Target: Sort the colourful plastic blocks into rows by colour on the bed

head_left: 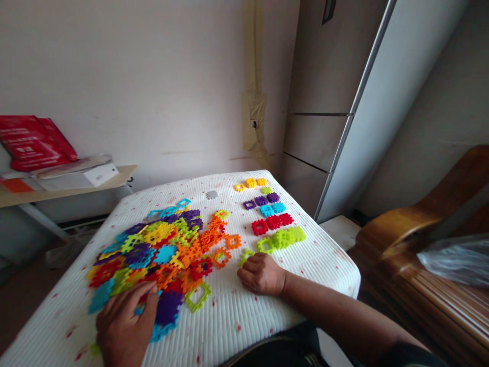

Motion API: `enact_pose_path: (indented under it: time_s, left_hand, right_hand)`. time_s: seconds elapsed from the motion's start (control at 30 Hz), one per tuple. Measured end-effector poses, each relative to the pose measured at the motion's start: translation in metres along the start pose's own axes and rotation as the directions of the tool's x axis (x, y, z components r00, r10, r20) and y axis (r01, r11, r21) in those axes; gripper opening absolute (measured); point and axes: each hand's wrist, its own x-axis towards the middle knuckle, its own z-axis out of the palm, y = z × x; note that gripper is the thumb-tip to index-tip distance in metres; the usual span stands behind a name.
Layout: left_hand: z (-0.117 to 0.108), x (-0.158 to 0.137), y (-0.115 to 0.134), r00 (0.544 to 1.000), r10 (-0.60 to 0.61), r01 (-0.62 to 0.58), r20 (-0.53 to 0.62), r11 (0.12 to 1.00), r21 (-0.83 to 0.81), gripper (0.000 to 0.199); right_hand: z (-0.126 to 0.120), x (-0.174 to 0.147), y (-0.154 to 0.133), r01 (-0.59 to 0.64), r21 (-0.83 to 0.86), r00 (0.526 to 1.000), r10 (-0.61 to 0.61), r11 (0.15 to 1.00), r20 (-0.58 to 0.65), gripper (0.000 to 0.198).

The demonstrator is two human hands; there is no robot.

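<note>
My left hand (128,326) is over the near left edge of a loose heap of notched interlocking plastic tiles. Its thumb and index fingertips are pressed close together; what is between them, if anything, is hidden. Beside those fingertips lie a purple tile (168,307) and a blue tile (164,331). My right hand (262,273) rests closed on the table, right of the heap. Just beyond its knuckles a light green tile (245,256) shows, partly covered by the hand. Whether the curled fingers grip it cannot be seen.
Beyond my right hand are sorted rows of green (288,236), red (278,220), light blue (272,209), purple (262,200) and yellow tiles (250,182). A grey tile (211,194) lies at the back. A fridge (317,127) and wooden chair (412,224) stand right.
</note>
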Motion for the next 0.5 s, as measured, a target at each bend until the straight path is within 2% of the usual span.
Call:
enact_pose_path:
  time_s: [0.5]
  left_hand:
    - [0.0023, -0.0019, 0.0005, 1.000, -0.029, 0.029, 0.011, 0.999, -0.024, 0.012]
  right_hand:
    - [-0.0007, 0.0007, -0.0005, 0.008, 0.001, 1.000, -0.008, 1.000, 0.013, 0.020]
